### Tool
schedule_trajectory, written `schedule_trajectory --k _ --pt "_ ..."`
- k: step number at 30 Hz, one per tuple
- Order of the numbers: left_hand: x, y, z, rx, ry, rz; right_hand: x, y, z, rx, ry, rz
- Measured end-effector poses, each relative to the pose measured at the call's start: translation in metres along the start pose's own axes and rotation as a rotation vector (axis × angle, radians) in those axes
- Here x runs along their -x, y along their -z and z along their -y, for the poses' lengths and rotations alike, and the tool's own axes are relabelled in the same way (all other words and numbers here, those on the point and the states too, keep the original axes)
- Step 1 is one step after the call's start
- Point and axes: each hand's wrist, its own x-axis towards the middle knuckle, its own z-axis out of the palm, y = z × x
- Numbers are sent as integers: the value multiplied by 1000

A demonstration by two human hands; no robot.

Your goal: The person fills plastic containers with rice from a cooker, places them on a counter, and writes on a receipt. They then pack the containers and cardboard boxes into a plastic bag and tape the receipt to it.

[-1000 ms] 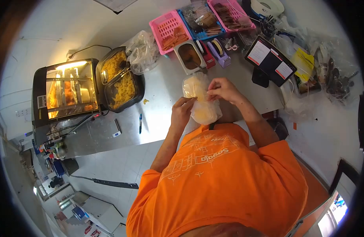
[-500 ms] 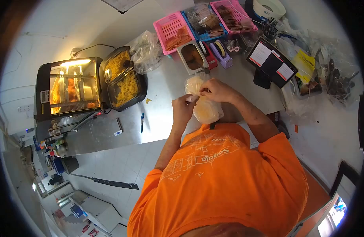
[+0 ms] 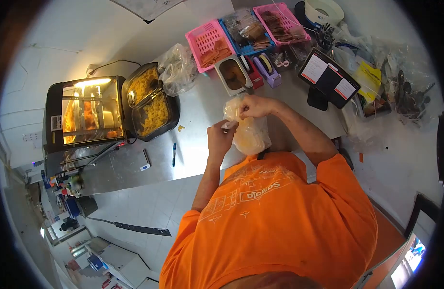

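Note:
In front of my body, a translucent plastic bag (image 3: 251, 139) lies on the steel counter, with pale contents that I cannot identify through the film. My left hand (image 3: 221, 137) is closed at the bag's left side, pinching a whitish twisted end of it. From the right, my right hand (image 3: 257, 106) reaches over the bag, its fingers bent together on the upper middle part of the film. Just beyond the bag is a metal container (image 3: 233, 75) with brown contents.
On the steel counter (image 3: 195, 144) are a pen (image 3: 173, 154), a purple tape dispenser (image 3: 267, 70) and a tablet (image 3: 329, 78). Pink baskets (image 3: 210, 39) stand along the back. At left are a lit warming cabinet (image 3: 89, 113) and a black tray of yellow food (image 3: 154, 113).
My hands have shifted slightly apart, my left hand a little lower and my right hand a little to the left and up. Both stay on the bag.

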Motion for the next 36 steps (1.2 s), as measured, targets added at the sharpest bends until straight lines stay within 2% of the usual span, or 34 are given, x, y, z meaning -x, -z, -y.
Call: schedule_trajectory --k 2,7,10,13,16,19,22,25,29,36 --pt "-1 -3 6 138 1 15 8 3 12 85 29 -25" --pt "-4 0 8 173 -9 82 14 1 20 196 52 -70" --pt "-6 3 2 149 -19 112 27 -3 30 -296 -346 -19" --pt "-7 3 5 225 43 153 41 -11 32 -746 -502 108" --pt "-4 -7 22 448 126 181 51 -26 32 -955 -530 26" --pt "1 -8 20 544 188 182 48 -44 -1 -1022 -376 12" --pt "3 -7 14 560 259 184 47 -58 25 -969 -389 -402" --pt "3 -11 20 612 257 179 48 -66 37 -813 -366 -547" --pt "4 -14 23 623 227 160 47 -64 40 -868 -406 -565" --pt "4 -14 18 619 291 169 41 -62 45 -868 -454 -608"
